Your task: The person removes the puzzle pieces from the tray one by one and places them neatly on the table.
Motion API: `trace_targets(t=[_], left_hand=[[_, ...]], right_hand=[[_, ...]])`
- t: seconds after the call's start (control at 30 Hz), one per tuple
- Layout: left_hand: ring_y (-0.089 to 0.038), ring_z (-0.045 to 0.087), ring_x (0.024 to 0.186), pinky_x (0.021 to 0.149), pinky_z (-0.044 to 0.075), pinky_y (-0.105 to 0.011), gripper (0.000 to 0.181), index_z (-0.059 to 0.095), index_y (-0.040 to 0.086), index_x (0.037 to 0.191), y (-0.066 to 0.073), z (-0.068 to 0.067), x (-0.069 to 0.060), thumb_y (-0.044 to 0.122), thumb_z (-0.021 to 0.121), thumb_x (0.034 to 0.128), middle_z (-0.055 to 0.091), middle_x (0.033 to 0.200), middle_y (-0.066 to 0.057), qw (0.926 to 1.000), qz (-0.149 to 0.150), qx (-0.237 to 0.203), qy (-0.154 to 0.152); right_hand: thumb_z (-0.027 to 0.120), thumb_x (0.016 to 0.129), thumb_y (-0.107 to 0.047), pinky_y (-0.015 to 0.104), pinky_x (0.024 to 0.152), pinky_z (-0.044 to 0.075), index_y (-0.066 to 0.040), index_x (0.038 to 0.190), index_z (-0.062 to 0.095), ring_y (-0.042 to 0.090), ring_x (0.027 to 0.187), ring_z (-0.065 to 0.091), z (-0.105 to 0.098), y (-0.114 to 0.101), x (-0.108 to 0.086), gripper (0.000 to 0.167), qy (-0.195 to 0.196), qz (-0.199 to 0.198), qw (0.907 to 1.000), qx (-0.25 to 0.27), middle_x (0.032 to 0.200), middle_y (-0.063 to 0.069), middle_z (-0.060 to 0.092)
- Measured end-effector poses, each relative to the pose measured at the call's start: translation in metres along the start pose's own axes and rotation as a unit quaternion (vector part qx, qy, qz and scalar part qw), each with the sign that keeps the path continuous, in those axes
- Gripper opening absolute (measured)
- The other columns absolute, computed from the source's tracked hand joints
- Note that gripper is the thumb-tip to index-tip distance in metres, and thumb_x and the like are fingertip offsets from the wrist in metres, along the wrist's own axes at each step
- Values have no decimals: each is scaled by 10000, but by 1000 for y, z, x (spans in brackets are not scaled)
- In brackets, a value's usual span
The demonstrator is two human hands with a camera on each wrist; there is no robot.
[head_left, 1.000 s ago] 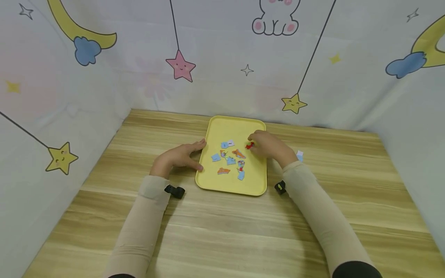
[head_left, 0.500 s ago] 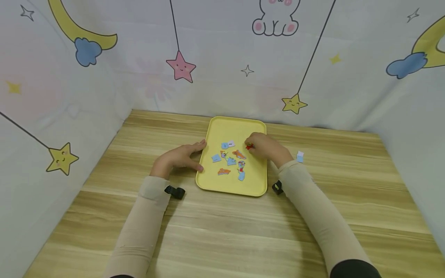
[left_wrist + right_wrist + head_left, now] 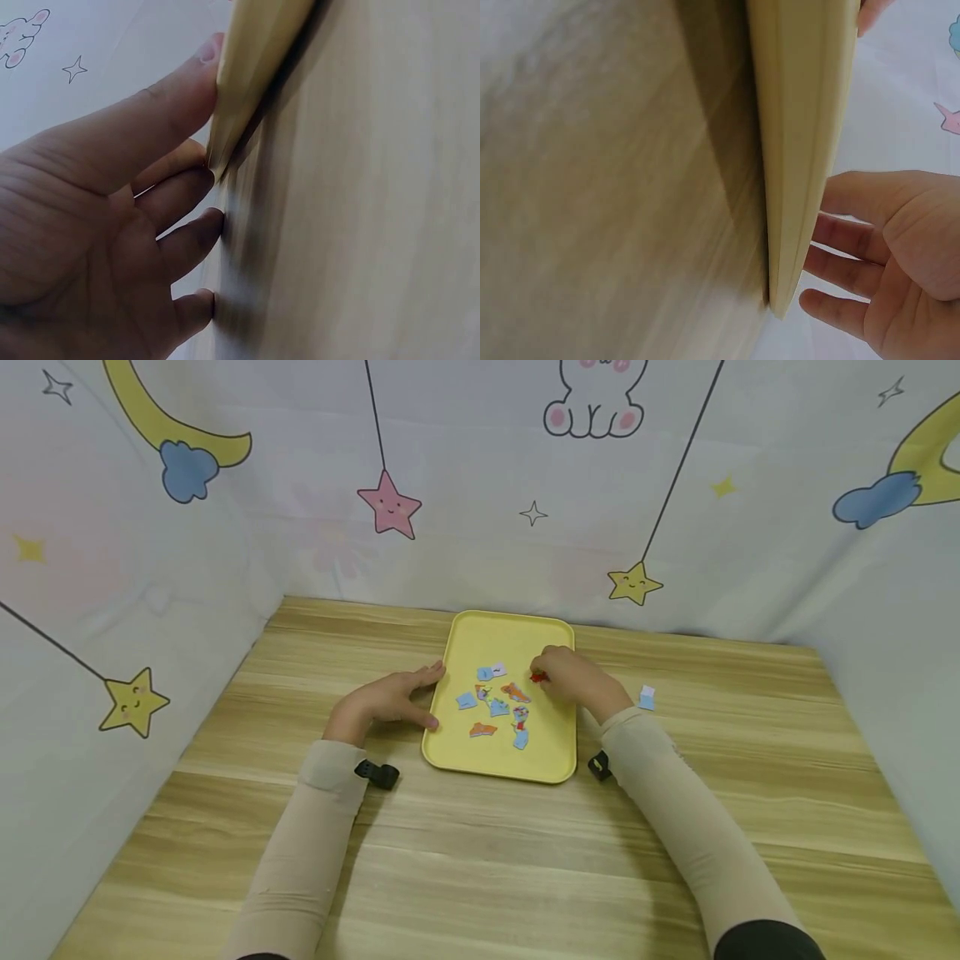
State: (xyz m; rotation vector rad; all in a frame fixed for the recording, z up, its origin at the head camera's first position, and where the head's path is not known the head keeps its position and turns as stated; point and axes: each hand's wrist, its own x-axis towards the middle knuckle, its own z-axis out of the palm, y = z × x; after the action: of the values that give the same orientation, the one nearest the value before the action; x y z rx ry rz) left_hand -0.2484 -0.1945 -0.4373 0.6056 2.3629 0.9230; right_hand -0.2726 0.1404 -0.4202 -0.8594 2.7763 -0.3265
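Observation:
A yellow tray (image 3: 517, 768) lies on the table, with several small printed puzzle pieces on it, among them an orange piece (image 3: 483, 730) and a light-blue piece (image 3: 466, 701). My left hand (image 3: 378, 702) rests at the tray's left edge, fingers spread; in the left wrist view its thumb (image 3: 202, 75) touches the rim. Over the tray's right side, my right hand (image 3: 573, 679) bends its fingers down and pinches a red puzzle piece (image 3: 537, 677). That piece is partly covered by the hand. In the right wrist view the tray wall (image 3: 799, 150) hides the fingertips.
A white-and-blue piece (image 3: 647, 697) lies on the wooden table (image 3: 480, 868) right of the tray, beside the right forearm. Fabric walls with printed stars surround the table on the back and sides. Black straps (image 3: 377, 774) hang at both wrists.
My right hand has shifted slightly left and inward over the tray with the red puzzle piece at its fingertips. The white-and-blue piece on the table shows more fully. My left hand stays put.

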Motion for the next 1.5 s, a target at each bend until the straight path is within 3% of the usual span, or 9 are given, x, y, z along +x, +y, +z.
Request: trace_targets(t=[0.33,0.63,0.73,1.07,1.37,1.5], left_hand=[[-310,81,1624,1296,116,-512,1068,213,57,1674,0,1,2,244,888,868,130,1754,-93,10000,82,19,21],[-304,83,1624,1296,113,-514,1062,220,64,1674,1,1,2,234,888,866,141,1752,-87,10000,46,-4,65],[-306,84,1624,1296,116,-514,1058,226,59,1672,1,1,2,238,889,867,144,1752,-90,10000,61,-22,62],[-310,86,1625,1294,122,-520,1054,233,64,1675,-4,-2,-4,254,888,871,157,1753,-92,9999,-34,47,107],[-315,83,1625,1293,122,-523,1060,230,58,1675,-5,-1,-1,277,887,872,151,1754,-95,10000,52,-13,53],[-313,79,1625,1294,119,-524,1061,226,62,1676,-3,0,0,280,885,873,148,1755,-89,10000,48,-46,40]], right_hand=[[655,995,7,384,783,459,-20,1005,693,257,863,505,0,4,-3,48,46,14,9999,-160,943,103,589],[641,1003,-30,462,985,502,29,1312,689,325,1058,599,-5,12,-11,319,13,100,9999,26,1193,191,660],[648,1003,-43,471,999,505,44,1347,672,341,1090,608,-8,15,-14,356,40,107,9999,89,1231,211,659],[678,1004,-62,472,994,519,63,1325,679,355,1125,621,-18,22,-22,345,110,207,9996,159,1252,221,667],[643,989,-12,492,1030,507,80,1327,670,375,1186,615,-22,29,-34,352,149,307,9993,175,1294,230,659],[617,980,5,480,985,511,75,1245,700,352,1099,620,-22,35,-38,287,261,223,9992,189,1208,208,672]])
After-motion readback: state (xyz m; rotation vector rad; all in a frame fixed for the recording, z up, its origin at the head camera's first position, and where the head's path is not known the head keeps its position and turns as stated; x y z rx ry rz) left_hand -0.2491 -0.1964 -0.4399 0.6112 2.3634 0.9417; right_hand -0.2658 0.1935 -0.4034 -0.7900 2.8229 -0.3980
